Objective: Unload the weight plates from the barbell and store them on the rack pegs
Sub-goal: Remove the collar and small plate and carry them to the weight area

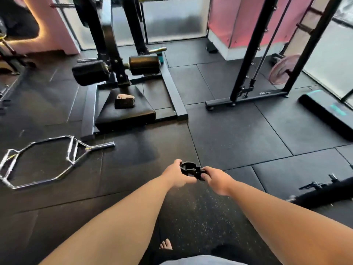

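Both hands, left and right, grip what looks like a black barbell collar, fingers curled round it, above the rubber floor.

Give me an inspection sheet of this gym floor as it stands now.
Surface: black rubber tile floor, speckled near the feet.
Job's things: black plastic barbell collar, off any bar; pink weight plate by the black steel rack.
Clutter: chrome hexagonal trap bar lying on the floor, left.
Grips: left hand and right hand both hold the collar.
Cables: thin cable or rod along the rack.
Surroundings: black padded machine, frosted glass panels.
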